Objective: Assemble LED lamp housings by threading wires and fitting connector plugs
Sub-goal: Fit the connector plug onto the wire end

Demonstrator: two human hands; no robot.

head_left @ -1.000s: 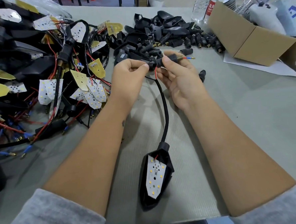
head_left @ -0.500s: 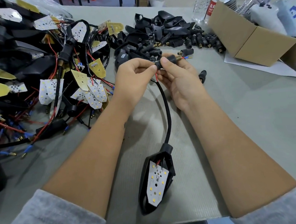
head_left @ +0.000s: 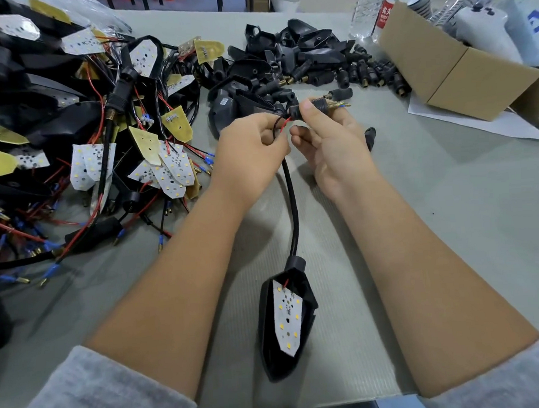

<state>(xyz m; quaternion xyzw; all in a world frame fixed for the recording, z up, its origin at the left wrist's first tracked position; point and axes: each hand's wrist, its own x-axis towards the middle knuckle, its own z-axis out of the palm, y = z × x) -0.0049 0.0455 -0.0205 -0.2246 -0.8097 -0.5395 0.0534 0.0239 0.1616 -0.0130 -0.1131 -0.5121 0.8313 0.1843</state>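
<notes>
A black lamp housing (head_left: 271, 355) lies on the table near me, with a white LED board (head_left: 288, 317) seated in it. A black sleeved cable (head_left: 292, 208) runs from its neck up to my hands. My left hand (head_left: 249, 154) pinches the top of the cable, where thin red and black wires (head_left: 284, 125) come out. My right hand (head_left: 330, 137) grips a black connector plug (head_left: 314, 107) between thumb and fingers. The wires pass through the plug, and blue-sleeved terminals (head_left: 342, 104) stick out of its brass threaded end.
A tangled pile of wired LED boards and housings (head_left: 84, 136) fills the left side. Loose black housings and plugs (head_left: 300, 63) lie behind my hands. One loose plug (head_left: 370, 134) sits beside my right hand. A cardboard box (head_left: 462, 72) and bottles (head_left: 376, 5) stand at the back right.
The lamp housing has slid a little to the right and away from me as the cable was drawn up. The plug has moved down the wires toward the cable end.
</notes>
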